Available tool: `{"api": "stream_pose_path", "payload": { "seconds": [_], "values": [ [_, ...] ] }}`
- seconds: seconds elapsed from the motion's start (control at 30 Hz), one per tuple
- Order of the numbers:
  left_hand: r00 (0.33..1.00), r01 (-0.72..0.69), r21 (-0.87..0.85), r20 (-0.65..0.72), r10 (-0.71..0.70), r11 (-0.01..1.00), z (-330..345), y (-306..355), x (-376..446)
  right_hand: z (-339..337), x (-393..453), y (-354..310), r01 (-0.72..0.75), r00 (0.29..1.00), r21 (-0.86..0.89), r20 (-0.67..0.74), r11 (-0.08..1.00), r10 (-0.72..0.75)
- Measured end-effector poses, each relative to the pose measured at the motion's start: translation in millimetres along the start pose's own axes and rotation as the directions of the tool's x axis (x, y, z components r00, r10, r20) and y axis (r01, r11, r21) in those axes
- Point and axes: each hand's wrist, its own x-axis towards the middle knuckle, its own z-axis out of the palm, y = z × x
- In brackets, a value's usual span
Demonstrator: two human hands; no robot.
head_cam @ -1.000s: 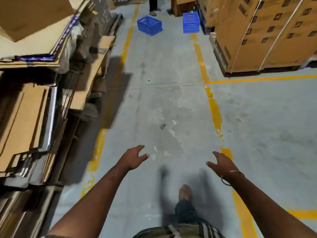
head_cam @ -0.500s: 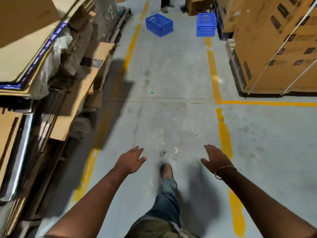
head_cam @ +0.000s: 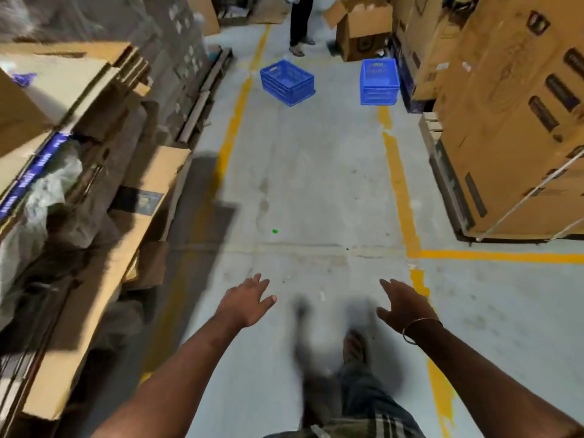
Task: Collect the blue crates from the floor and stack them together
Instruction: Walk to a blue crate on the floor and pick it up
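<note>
Head view shows you have walked forward: both blue crates, the left crate (head_cam: 287,82) and the right crate (head_cam: 379,82), now look nearer than before. They stand apart on the grey floor (head_cam: 316,191) between yellow lines. Your left hand (head_cam: 248,303) and right hand (head_cam: 404,306) reach ahead, fingers spread, holding nothing. Cardboard boxes (head_cam: 512,115) line the aisle.

Dim, uneven warehouse light; motion-blurred cardboard stacks (head_cam: 79,184) at left, wide-angle bowing at edges.
</note>
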Motion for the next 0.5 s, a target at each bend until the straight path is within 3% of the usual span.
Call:
{"api": "stream_pose_path", "payload": {
  "seconds": [0.27, 0.5],
  "values": [
    [0.992, 0.128, -0.069, 0.026, -0.127, 0.989, -114, -3, 206, -88, 232, 24, 0.029, 0.999, 0.020, 0.035, 0.999, -0.029],
    [0.985, 0.160, -0.198, -0.033, -0.170, 0.967, -214, -20, 351, -188, 416, -16, 0.127, 0.991, -0.009, 0.050, 0.992, -0.127]
  ]
}}
